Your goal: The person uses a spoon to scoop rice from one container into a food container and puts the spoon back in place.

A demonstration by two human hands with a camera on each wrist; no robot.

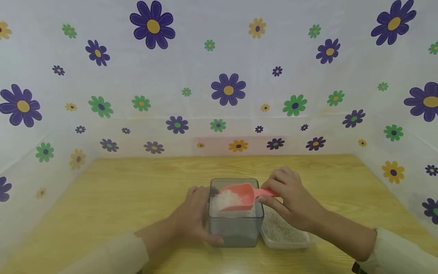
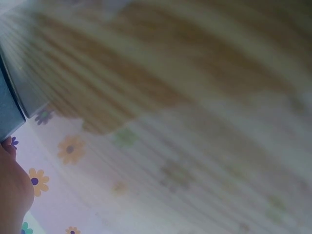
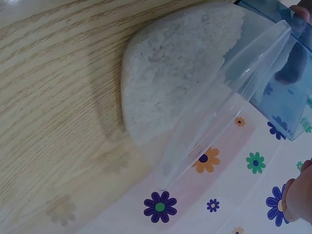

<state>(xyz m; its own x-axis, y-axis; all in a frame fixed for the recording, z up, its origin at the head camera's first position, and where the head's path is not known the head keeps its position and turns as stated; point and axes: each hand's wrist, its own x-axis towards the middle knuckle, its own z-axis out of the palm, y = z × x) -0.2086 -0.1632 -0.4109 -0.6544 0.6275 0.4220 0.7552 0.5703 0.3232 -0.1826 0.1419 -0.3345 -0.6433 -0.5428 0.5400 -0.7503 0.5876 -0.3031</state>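
Note:
My left hand [image 1: 192, 216] holds the left side of a square, see-through grey container [image 1: 236, 233], thumb along its front. My right hand [image 1: 291, 199] pinches the handle of a pink scoop [image 1: 247, 193] from the right. The scoop lies level across the container's open top, its mouth pointing left, with white rice [image 1: 226, 200] heaped at that mouth. More white grains show inside the container below it. To the right, partly under my right hand, a clear plastic tub [image 1: 285, 245] holds rice [image 3: 175, 68]. In the left wrist view only the container's corner [image 2: 10, 105] and part of my hand show.
Everything stands on a light wood-grain table [image 1: 147, 190]. A white sheet with printed flowers [image 1: 191, 68] rises behind the table and along both sides. The tub sits right beside the container.

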